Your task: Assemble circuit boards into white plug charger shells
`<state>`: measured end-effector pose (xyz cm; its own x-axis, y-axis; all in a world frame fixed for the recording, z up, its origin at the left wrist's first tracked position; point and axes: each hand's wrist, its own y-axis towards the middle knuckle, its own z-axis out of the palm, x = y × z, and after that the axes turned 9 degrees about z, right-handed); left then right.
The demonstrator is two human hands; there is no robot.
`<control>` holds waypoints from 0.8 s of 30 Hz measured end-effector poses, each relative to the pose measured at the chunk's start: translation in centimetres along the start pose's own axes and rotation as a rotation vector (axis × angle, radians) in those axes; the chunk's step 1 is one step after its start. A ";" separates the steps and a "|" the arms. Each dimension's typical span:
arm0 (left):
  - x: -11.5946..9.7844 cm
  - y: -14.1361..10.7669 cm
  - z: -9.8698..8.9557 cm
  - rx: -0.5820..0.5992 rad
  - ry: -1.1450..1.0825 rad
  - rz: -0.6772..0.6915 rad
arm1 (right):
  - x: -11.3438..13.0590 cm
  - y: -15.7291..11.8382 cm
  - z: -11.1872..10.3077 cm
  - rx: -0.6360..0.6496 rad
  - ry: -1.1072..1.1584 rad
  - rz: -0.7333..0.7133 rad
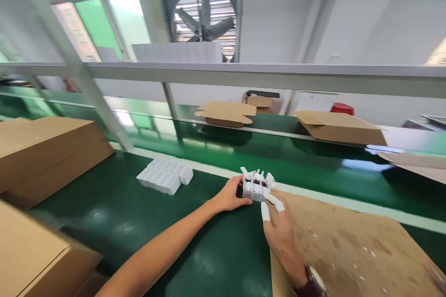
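Note:
My left hand point(230, 196) and my right hand point(277, 227) together hold a cluster of small white boxes point(256, 185) on the green bench, some with their flaps standing up. The left hand grips the cluster's left side. The right hand wears white finger cots and touches its right side; a watch sits on that wrist. A second block of small white boxes point(165, 177) lies on the green surface to the left, apart from both hands.
Large brown cartons stand at the left point(45, 148) and lower left point(31, 260). A brown cardboard sheet point(351, 246) lies under my right hand. Flat cardboard pieces point(226, 113) rest on the green conveyor point(313, 167) behind a metal rail. A wall fan point(205, 18) is beyond.

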<state>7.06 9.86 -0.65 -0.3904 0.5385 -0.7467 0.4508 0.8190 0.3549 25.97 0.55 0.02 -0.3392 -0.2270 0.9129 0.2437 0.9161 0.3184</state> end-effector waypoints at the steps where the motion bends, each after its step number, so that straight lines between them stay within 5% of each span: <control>1: 0.2 -0.4 -0.3 -0.005 0.009 -0.003 | 0.0 -0.5 0.0 0.070 -0.070 -0.152; 5: 0.7 -2.7 -2.5 0.016 0.058 0.002 | -1.1 -2.2 0.7 0.497 -0.287 -0.562; 9: 0.0 -5.8 -6.0 0.035 0.215 0.069 | -3.8 -2.5 1.9 0.708 -0.442 -0.692; 13: -0.1 -8.2 -10.3 -0.195 0.692 0.031 | -4.8 -1.5 2.3 0.754 -0.485 -0.695; 17: 1.1 -9.2 -13.4 -0.443 0.880 -0.146 | -3.4 -0.7 2.6 0.780 -0.578 -0.762; 20: 1.9 -9.1 -13.4 -0.439 0.906 -0.143 | -3.5 -0.7 3.2 0.735 -0.633 -0.785; 24: 1.5 -8.3 -10.5 -0.348 0.760 0.094 | -6.2 -1.2 4.0 0.636 -0.529 -0.772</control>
<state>-5.69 5.98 1.19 -0.8540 0.4925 -0.1675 0.2841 0.7113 0.6429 24.17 2.20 -7.00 -0.5772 -0.7750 0.2575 -0.6529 0.6273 0.4245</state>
